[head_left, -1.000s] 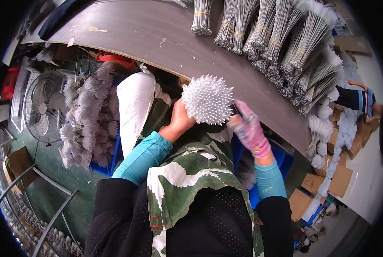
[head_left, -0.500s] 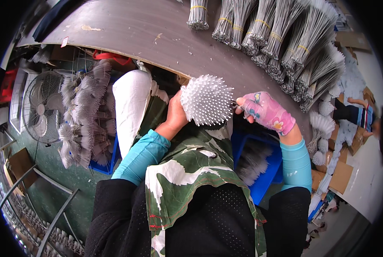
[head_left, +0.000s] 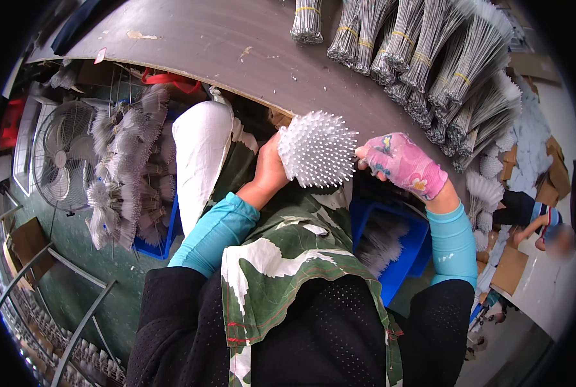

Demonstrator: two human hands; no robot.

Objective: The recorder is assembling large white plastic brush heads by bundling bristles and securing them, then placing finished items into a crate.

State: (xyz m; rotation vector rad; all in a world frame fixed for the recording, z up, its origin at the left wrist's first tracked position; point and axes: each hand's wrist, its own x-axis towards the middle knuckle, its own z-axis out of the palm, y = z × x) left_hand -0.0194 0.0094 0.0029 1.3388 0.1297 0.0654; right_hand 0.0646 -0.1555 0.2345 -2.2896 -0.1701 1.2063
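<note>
My left hand (head_left: 272, 169) is wrapped round a bundle of thin wire brushes (head_left: 319, 149), seen end-on as a rounded white head dotted with many pale tips. The stems below that head are hidden. Just right of the bundle is my right hand (head_left: 401, 164), in a pink flowered glove with bare fingertips. Its thumb and fingers are pinched close to the bundle's edge. Whatever they pinch is too small to make out. Both hands are above my lap, over a green and white patterned apron (head_left: 288, 258).
Several wire bundles with yellow bands (head_left: 423, 58) lie on the brown table (head_left: 191, 39) ahead. A blue bin (head_left: 397, 258) with white bristly pieces stands low right. A fan (head_left: 61, 158) and bristly bundles (head_left: 130, 148) stand left. Another person (head_left: 526, 213) is far right.
Both hands and the bundle appear slightly farther right, as does the table, so the view has shifted a little. The grip on the bundle looks the same. The other person at far right has moved.
</note>
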